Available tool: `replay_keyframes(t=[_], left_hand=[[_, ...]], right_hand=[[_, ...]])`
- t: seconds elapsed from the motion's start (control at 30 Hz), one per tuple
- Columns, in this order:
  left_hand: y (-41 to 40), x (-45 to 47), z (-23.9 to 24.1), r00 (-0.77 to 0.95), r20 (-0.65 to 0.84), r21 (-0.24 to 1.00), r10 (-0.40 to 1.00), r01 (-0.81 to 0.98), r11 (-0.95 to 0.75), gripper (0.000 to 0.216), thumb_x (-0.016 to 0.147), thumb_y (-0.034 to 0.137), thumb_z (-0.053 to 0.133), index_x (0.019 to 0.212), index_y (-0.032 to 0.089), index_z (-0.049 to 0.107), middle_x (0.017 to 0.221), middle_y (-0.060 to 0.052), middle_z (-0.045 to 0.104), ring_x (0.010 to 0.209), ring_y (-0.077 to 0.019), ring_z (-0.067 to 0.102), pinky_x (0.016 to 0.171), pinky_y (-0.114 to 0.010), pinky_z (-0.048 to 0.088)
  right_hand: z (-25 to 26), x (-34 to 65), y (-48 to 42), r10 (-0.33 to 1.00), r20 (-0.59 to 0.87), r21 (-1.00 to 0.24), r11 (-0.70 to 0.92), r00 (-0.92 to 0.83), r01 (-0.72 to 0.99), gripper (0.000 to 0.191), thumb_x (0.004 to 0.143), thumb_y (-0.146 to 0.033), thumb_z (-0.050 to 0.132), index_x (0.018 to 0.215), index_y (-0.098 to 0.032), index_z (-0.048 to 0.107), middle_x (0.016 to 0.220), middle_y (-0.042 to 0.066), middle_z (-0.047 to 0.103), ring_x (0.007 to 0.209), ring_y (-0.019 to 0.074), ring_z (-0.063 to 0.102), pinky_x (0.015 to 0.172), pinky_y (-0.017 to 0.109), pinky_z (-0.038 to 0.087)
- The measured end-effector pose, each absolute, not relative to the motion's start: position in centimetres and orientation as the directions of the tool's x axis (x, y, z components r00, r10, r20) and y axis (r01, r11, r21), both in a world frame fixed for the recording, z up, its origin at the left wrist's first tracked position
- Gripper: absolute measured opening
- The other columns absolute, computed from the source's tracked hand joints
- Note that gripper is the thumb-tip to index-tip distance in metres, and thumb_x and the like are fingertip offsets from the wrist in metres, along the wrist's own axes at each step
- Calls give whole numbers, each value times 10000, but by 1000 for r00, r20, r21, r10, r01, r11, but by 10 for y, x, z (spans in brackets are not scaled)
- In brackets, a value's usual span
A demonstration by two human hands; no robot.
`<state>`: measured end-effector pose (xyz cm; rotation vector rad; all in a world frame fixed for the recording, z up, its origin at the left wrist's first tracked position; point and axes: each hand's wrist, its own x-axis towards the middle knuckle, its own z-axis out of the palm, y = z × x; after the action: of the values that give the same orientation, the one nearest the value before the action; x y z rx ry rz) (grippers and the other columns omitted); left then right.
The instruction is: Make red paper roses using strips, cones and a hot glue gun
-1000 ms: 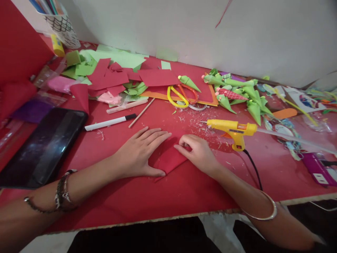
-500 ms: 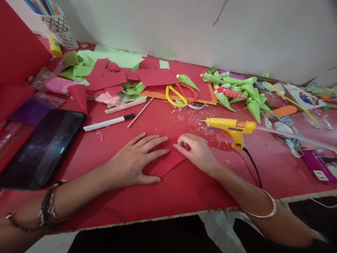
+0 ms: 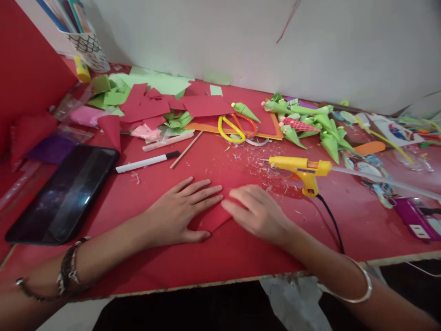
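A piece of red paper [image 3: 215,218] lies on the red tabletop between my hands, with a straight slanting lower edge. Its outline is hard to tell from the table, and both hands hide parts of it. My left hand [image 3: 182,209] rests flat on its left side, fingers spread. At its upper right is my right hand [image 3: 257,211], fingers bent and thumb close to them, pressed at the paper; the fingertips are slightly blurred. A yellow glue gun [image 3: 301,169] lies just beyond the right hand. Above the left hand are a white marker [image 3: 146,162] and a thin stick [image 3: 186,149].
A black phone [image 3: 65,195] lies at left. Farther back are red paper scraps [image 3: 206,105], yellow-and-red-handled scissors [image 3: 231,128] and several green paper cones [image 3: 329,138]. A pen cup [image 3: 88,50] stands back left. A purple power strip [image 3: 416,220] sits at right, near the table's front edge.
My right hand has shifted slightly down, its fingers less tightly curled and reaching farther left over the paper. The left hand stays flat. The view has shifted a little.
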<state>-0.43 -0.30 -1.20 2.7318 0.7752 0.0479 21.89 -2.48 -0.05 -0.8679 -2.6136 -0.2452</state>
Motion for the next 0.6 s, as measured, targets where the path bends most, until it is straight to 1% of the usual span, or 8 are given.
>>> replay_keyframes(t=[0.07,0.1,0.17,0.23,0.43,0.6], left_hand=[[-3,-5,-12,855,-49,305,517,505,-807,697,781,572,391,1364,255,176,1440,28,177,1311,-215,162,1076,-389,55],[-3,-5,-13,854,-45,309,519,506,-806,699,780,569,395,1365,254,175,1439,25,182,1310,-217,164,1076,-390,58],[-4,-6,-13,851,-34,312,524,507,-804,702,778,559,406,1365,252,175,1438,18,188,1310,-221,167,1076,-392,59],[-4,-6,-14,849,-26,311,527,508,-803,699,777,542,419,1365,251,179,1438,14,191,1309,-223,170,1077,-393,59],[-5,-5,-12,848,1,322,530,502,-803,715,756,534,459,1359,246,205,1426,-5,234,1300,-235,201,1077,-401,85],[-5,-3,-8,846,-50,311,531,519,-796,709,762,539,451,1361,265,189,1436,1,200,1306,-236,181,1071,-414,97]], right_hand=[[6,217,-36,472,349,-15,867,-809,499,177,839,-177,461,949,-163,599,889,63,594,848,171,497,784,308,400],[8,216,-41,459,313,-52,882,-831,468,196,843,-191,458,980,-160,594,896,59,594,868,169,494,805,309,394],[8,215,-48,453,256,-121,891,-854,437,237,852,-221,449,1035,-143,577,920,58,593,905,169,487,834,310,382],[5,214,-52,465,216,-164,884,-858,438,265,859,-235,439,1073,-137,561,945,59,591,930,173,481,840,310,379],[0,226,-51,557,179,-196,828,-811,525,292,855,-284,437,1105,-193,558,1003,62,587,948,185,479,856,340,379],[-2,253,-45,621,178,-171,783,-763,598,301,814,-301,483,1086,-220,587,1052,76,585,987,210,482,850,376,394]])
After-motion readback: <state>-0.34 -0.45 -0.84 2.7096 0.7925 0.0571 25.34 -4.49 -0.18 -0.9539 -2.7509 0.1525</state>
